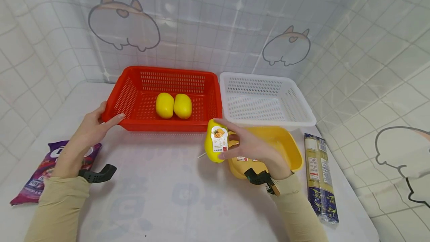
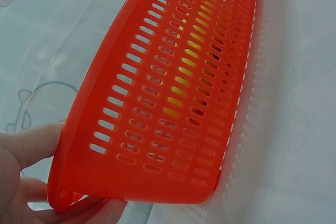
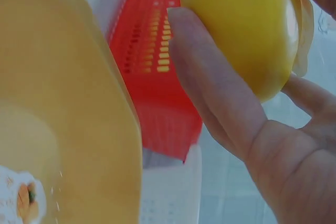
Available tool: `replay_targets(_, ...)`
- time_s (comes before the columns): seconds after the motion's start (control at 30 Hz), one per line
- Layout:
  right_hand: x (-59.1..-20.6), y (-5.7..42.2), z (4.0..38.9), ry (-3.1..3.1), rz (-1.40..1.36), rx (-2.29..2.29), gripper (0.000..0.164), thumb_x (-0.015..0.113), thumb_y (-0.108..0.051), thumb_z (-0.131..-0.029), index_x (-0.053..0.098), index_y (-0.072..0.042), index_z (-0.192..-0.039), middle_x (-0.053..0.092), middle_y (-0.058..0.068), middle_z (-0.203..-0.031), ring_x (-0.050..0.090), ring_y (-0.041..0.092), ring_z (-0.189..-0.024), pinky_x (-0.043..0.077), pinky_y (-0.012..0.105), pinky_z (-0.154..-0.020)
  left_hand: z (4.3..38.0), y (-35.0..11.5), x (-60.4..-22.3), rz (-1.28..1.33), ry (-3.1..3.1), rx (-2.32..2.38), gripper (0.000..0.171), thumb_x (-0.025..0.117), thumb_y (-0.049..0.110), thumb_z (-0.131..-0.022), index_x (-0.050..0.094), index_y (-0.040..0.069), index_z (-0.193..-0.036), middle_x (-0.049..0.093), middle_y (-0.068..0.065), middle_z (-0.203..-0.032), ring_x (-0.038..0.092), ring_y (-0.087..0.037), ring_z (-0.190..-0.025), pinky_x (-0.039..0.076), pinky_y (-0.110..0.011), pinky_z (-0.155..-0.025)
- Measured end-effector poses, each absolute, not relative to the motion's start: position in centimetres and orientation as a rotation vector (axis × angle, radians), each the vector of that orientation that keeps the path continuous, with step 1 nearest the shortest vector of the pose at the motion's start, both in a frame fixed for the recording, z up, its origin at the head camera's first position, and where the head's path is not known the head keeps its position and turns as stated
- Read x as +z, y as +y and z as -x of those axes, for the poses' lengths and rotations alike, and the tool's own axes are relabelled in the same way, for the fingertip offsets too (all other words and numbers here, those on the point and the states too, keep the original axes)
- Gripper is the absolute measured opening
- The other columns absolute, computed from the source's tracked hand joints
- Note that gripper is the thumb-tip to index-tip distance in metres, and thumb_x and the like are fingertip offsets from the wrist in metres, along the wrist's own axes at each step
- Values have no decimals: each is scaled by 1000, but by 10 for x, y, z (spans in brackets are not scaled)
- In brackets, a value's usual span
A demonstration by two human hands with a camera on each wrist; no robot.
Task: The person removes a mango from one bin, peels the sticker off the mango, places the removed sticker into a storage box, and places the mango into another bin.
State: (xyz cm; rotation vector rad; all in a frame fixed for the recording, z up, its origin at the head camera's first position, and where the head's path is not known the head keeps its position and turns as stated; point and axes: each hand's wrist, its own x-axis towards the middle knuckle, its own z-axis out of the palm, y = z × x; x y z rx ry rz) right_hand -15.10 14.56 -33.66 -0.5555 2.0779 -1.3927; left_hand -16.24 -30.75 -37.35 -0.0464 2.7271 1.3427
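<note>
My left hand [image 1: 88,126] grips the front left corner of the red plastic basket [image 1: 168,125], thumb over the rim; in the left wrist view its fingers curl under that rim [image 2: 62,182]. Two yellow mangoes [image 1: 165,105] lie side by side inside the basket. My right hand [image 1: 250,145] holds another yellow mango [image 1: 209,143] between thumb and fingers, just in front of the basket's right end. A white sticker [image 1: 220,139] with a fruit picture faces up on this mango. In the right wrist view the held mango [image 3: 241,30] hangs beside the red basket.
A yellow tub [image 1: 293,156] with labelled stickers in it stands partly beneath my right hand. The white basket [image 1: 268,124] is behind it. A clear-and-blue pack [image 1: 317,174] lies at right, a purple bag [image 1: 41,171] at left. Tiled-pattern sheeting [image 1: 201,21] surrounds the table.
</note>
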Motion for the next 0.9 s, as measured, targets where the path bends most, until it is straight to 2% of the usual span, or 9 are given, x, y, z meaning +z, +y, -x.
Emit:
replay_targets(0.2, -342, 133, 142, 2091, 593, -1344, 92, 83, -12, -81, 34, -43, -152, 53, 7, -126, 59, 29, -110, 57, 36, -86, 162, -307, -373, 55, 2731, 1342, 94, 47, 54, -101, -13, 8, -157, 23, -36, -156, 29, -54, -136, 35, -73, -104)
replay_targets(0.43, -353, 125, 137, 2109, 623, -1290, 92, 84, -13, -80, 34, -38, -154, 57, 6, -120, 64, 25, -102, 58, 34, -84, 163, -307, -373, 59, 2727, 1340, 94, 47, 54, -101, -14, 8, -157, 21, -36, -157, 28, -54, -137, 34, -73, -104)
replay_targets(0.73, -361, 119, 133, 2073, 588, -1308, 96, 85, -14, -80, 31, -39, -155, 50, 3, -132, 63, 22, -106, 59, 33, -83, 163, -308, -374, 57, 2725, 1335, 94, 46, 55, -101, -13, 9, -157, 22, -36, -157, 28, -53, -136, 35, -73, -104)
replay_targets(0.9, -362, 118, 132, 2060, 595, -1308, 95, 84, -15, -80, 30, -40, -155, 50, 3, -132, 62, 22, -108, 59, 33, -84, 162, -307, -373, 55, 2727, 1337, 93, 46, 55, -101, -13, 10, -158, 23, -36, -156, 29, -53, -136, 35, -72, -104)
